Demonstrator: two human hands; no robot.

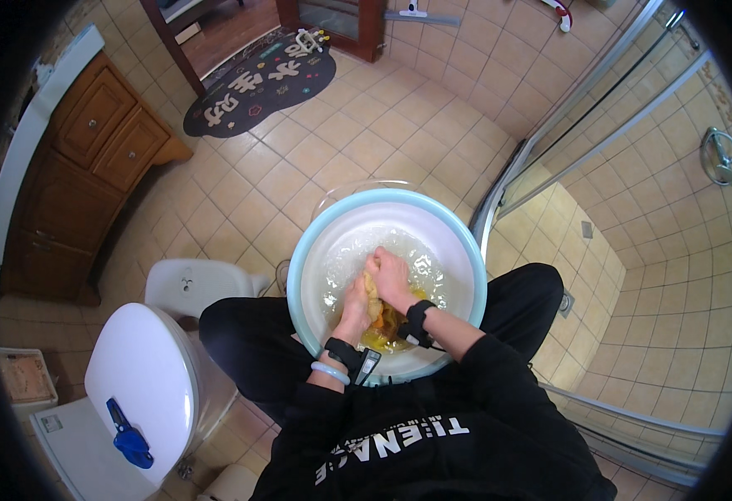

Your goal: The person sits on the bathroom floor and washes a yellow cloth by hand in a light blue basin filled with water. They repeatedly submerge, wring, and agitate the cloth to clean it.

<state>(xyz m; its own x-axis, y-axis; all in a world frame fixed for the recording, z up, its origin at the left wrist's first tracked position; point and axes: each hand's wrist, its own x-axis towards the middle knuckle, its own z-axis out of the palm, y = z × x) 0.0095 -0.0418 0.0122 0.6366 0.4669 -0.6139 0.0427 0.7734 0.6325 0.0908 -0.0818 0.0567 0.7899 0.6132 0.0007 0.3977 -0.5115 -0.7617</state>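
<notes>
A round plastic basin [388,197] with a pale blue rim and white inside stands between my knees. Water [353,247] fills its lower part. Bunched yellow-tan cloth [373,294] is gripped by both hands over the water. My left hand [356,304] closes around its left side. My right hand [391,275] is clenched on its upper right side, close against the left. More yellow and orange fabric [388,338] lies in the water below my wrists. Each wrist wears a black strap, and the left also a pale bangle [330,372].
At my left are a closed toilet lid [137,369] with a blue object [131,441] on it, and a white plastic stool [200,282]. A wooden cabinet [77,181] lines the left wall. To my right is a glass shower enclosure [585,138]. A dark mat [259,87] lies by the doorway.
</notes>
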